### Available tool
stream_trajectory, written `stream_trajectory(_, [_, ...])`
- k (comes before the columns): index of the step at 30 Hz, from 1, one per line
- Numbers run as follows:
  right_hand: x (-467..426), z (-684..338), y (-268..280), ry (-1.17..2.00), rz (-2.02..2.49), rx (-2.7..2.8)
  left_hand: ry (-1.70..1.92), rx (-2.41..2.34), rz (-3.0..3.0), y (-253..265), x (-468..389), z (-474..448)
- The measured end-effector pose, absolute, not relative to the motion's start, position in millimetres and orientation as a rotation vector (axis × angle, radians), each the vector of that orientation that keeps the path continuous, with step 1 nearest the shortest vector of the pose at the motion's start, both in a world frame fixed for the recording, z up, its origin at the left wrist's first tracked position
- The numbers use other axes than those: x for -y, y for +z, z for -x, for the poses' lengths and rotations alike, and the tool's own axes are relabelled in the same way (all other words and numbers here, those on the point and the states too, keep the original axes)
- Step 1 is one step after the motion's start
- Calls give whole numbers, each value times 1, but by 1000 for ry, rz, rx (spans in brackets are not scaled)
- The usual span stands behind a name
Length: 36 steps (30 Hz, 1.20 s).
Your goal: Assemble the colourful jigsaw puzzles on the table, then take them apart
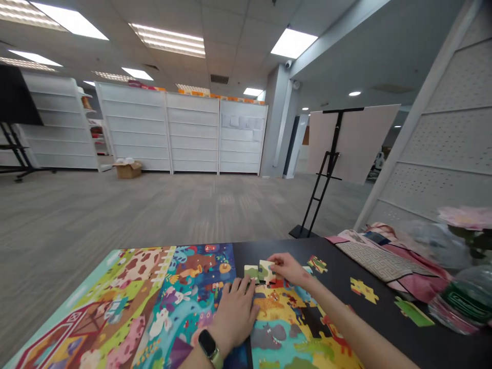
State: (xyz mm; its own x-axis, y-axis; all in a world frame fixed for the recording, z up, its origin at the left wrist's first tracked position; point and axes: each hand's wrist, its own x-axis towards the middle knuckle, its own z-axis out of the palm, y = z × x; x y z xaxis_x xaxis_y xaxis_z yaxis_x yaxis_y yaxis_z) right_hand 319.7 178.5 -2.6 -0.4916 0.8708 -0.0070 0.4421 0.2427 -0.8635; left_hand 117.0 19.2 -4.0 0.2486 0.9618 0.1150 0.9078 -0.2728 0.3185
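A black table is largely covered by a colourful animal jigsaw puzzle. The left hand is laid flat on it, fingers spread — nothing gripped. A green-and-cream puzzle piece is pinched by the right hand at the puzzle's far edge — touching neighbouring pieces.

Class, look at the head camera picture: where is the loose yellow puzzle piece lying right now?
The yellow puzzle piece lies alone on the black table, right of the right hand, between the assembled puzzle and the pink cloth.
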Motion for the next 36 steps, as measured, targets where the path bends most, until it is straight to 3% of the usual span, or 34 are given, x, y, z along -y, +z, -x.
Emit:
stream_trajectory(12, [-185, -321, -8, 1127, 1184, 2178, 486, -1740, -2320, -1, -24, -113])
stream_trajectory(23, [-170, -317, -8, 650, 1234, 2349, 730, -1647, -2166, -3, -57, -98])
stream_trajectory(27, [-167, -314, -12, 544, 1240, 2355, 652, -1494, -2190, 2, -82, -85])
stream_trajectory(36, [-163, -313, -20, 568, 1210, 2238, 664, -1330, -2247, -3, -97, -66])
